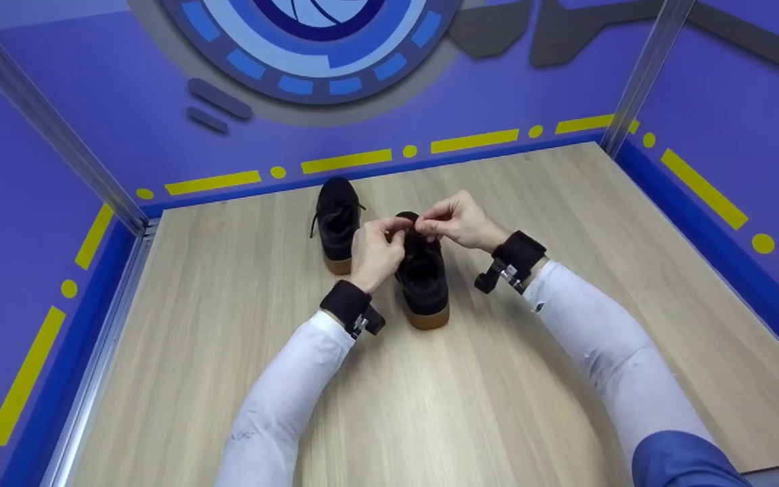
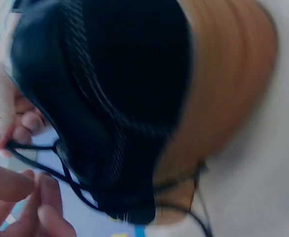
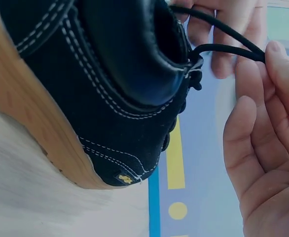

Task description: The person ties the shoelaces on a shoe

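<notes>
Two black lace-up shoes with tan soles stand side by side, toes toward the back wall. Both hands are at the lacing of the nearer, right shoe (image 1: 428, 297). My right hand (image 1: 457, 222) pinches a black shoelace (image 3: 228, 48) between thumb and fingertips, drawn up in a loop above the eyelets. Across from it, my left hand (image 1: 377, 253) has its thumb and fingers bent close together beside the lace; I cannot tell whether a strand lies between them. The left shoe (image 1: 337, 216) stands untouched, its lace ends hanging out at the sides.
The shoes stand on a pale wooden tabletop (image 1: 227, 325). Blue printed panels (image 1: 389, 128) with yellow dashes enclose it at the back and both sides, joined by metal corner posts (image 1: 646, 67). Black camera straps (image 1: 519, 253) circle both wrists.
</notes>
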Motion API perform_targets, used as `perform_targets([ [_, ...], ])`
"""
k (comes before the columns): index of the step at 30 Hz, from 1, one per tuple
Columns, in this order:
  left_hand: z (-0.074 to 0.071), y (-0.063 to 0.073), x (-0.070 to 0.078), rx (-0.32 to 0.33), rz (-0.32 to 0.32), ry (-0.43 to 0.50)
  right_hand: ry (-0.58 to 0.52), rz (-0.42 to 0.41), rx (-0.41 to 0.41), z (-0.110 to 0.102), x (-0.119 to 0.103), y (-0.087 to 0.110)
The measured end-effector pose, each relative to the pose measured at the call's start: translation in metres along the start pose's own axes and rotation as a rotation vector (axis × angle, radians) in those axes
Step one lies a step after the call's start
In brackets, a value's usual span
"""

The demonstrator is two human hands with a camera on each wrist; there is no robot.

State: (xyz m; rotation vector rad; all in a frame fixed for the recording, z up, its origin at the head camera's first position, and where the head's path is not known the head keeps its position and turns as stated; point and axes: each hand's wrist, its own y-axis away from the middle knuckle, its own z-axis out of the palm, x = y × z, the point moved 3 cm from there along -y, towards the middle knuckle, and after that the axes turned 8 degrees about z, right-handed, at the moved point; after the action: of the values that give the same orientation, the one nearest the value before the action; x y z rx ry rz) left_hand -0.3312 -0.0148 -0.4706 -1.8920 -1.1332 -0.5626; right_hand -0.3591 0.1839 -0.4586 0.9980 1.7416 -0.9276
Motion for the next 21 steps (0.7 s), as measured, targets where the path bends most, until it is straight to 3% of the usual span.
perform_targets([
  [6,0.025,-0.010,-0.056,-0.092,0.028,-0.215,-0.004,0.018,0.000,-0.001,-0.001,0.000],
  [8,0.028,-0.011,-0.063,-0.087,0.055,-0.255,-0.003,0.027,-0.001,-0.002,-0.001,0.000],
  [11,0.020,-0.009,-0.049,-0.070,0.087,-0.282,0.000,0.038,-0.002,-0.002,-0.001,-0.001],
  [16,0.002,-0.003,-0.009,-0.117,0.050,-0.213,0.044,0.033,0.010,-0.001,0.000,-0.002],
  [18,0.002,-0.003,-0.005,-0.134,0.040,-0.179,0.066,0.034,0.012,0.000,0.001,-0.002],
  [21,0.010,-0.007,-0.021,-0.125,0.063,-0.129,0.096,0.053,0.010,0.002,0.003,-0.002],
])
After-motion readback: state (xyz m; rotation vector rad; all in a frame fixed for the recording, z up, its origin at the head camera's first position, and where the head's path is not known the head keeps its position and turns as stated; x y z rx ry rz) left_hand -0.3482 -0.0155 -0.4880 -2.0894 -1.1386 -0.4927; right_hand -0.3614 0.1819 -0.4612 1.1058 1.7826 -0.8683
